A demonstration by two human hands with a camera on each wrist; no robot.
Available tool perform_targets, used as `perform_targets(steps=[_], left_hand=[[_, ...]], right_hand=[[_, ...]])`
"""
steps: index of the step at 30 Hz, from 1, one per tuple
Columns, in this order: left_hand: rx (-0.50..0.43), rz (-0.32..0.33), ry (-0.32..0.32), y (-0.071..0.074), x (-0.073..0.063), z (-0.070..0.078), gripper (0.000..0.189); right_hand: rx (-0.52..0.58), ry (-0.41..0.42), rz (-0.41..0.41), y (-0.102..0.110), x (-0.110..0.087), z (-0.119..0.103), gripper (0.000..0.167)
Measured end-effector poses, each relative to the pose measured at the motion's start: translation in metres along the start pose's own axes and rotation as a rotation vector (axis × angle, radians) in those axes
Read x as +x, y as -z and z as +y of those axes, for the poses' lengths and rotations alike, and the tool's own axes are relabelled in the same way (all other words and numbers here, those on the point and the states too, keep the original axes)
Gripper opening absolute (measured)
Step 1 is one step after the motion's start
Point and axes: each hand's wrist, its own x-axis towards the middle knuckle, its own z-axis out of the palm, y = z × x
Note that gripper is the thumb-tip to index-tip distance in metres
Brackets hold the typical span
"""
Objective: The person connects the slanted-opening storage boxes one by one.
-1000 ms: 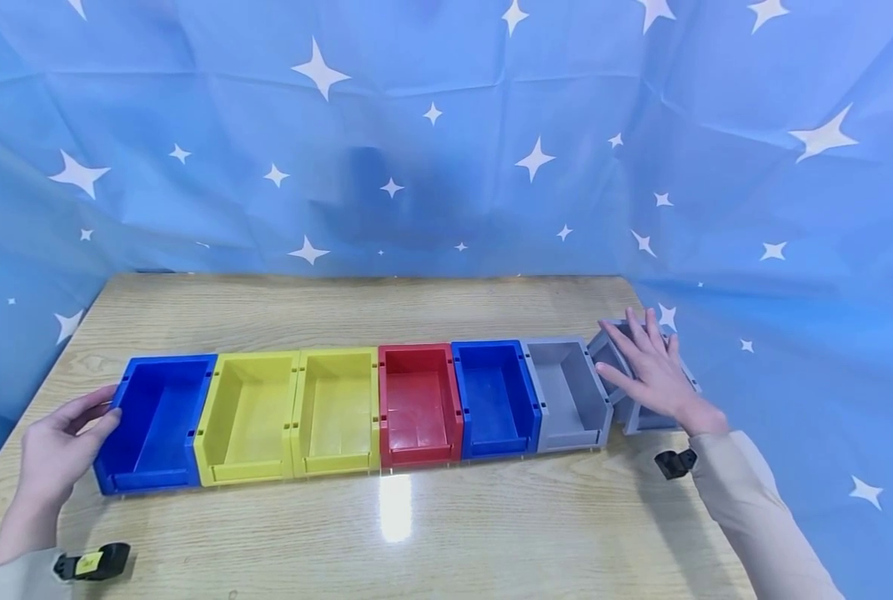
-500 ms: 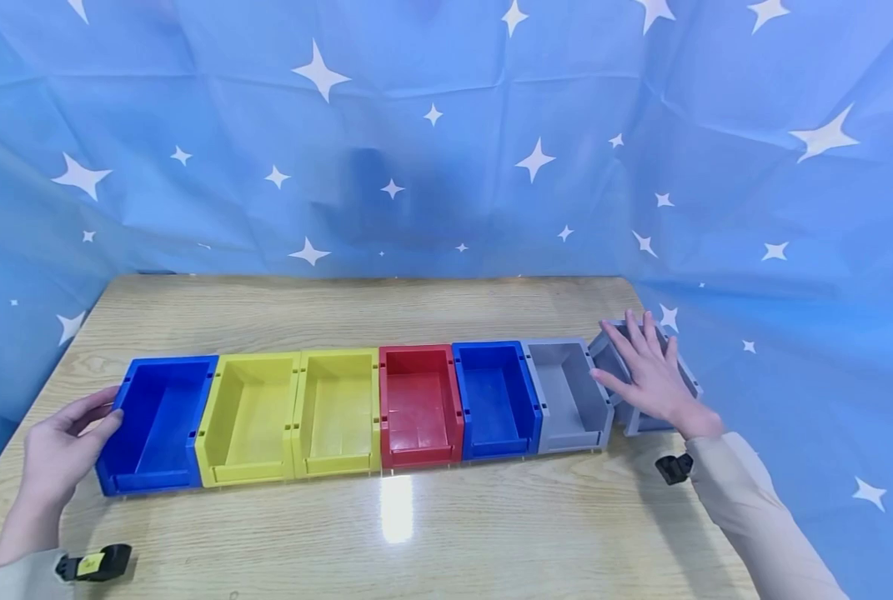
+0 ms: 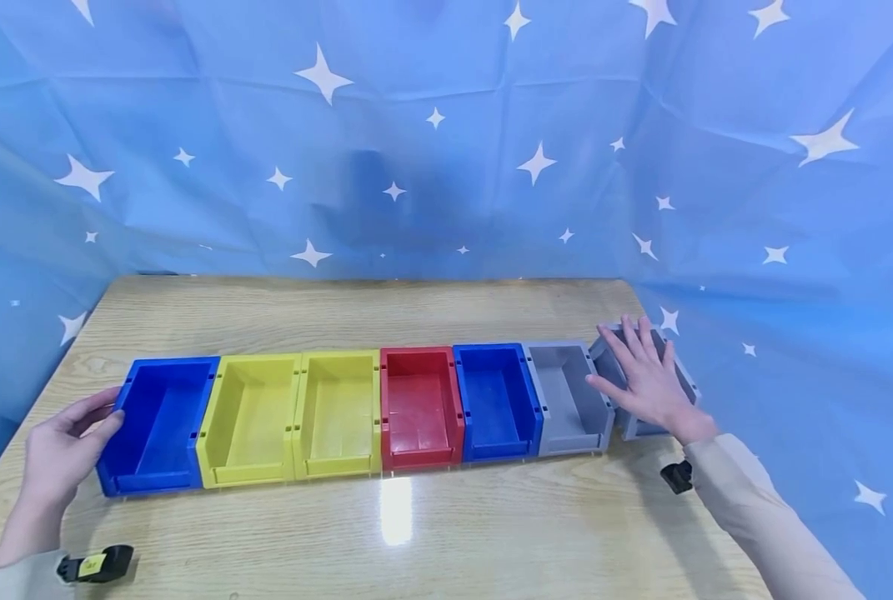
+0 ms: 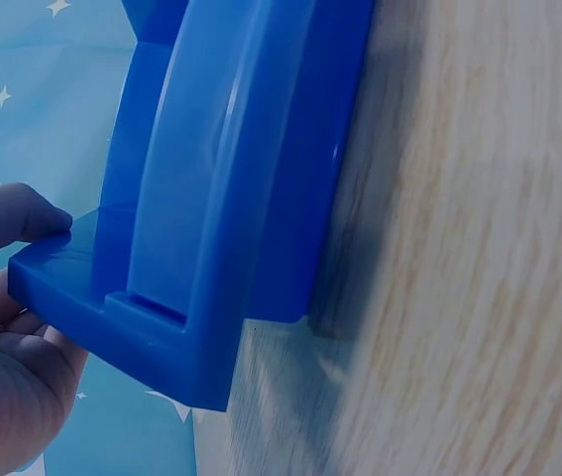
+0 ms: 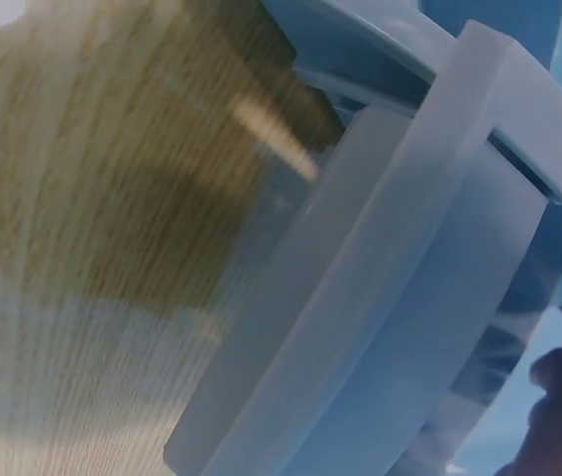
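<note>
In the head view, my left hand [image 3: 59, 450] grips the left wall of a large blue bin [image 3: 163, 425], thumb over the rim. The left wrist view shows the thumb on top of the blue rim [image 4: 122, 342] and fingers beneath. At the other end my right hand [image 3: 652, 383], fingers spread, lies over a grey bin [image 3: 686, 367] that stands turned at an angle and is partly hidden by it. Whether the palm touches that bin I cannot tell. Left of it a straight grey bin [image 3: 566, 433] ends the joined row.
Between the ends stand two yellow bins [image 3: 247, 475] side by side, a red bin [image 3: 419, 457] and a smaller blue bin [image 3: 497, 450]. All sit on a wooden table [image 3: 281, 542]. A blue star-patterned curtain [image 3: 446, 183] hangs behind and at the sides.
My right hand has drifted slightly left and down over the angled grey bin, its fingers still spread. The left hand keeps its grip, and the bins look unmoved.
</note>
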Motion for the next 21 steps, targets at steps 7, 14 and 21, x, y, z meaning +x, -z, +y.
perform_targets(steps=[7,14,21], left_hand=[[0.033,0.005,-0.005,-0.001,-0.003,0.009,0.047],[0.033,-0.008,-0.002,-0.001,-0.004,0.006,0.048],[0.001,-0.001,-0.035,-0.001,0.000,-0.003,0.046]], right_hand=[[-0.035,0.012,0.004,-0.003,-0.001,0.001,0.081],[-0.109,0.041,0.023,-0.007,0.000,0.003,0.083],[-0.128,0.030,0.066,-0.013,-0.001,0.003,0.081]])
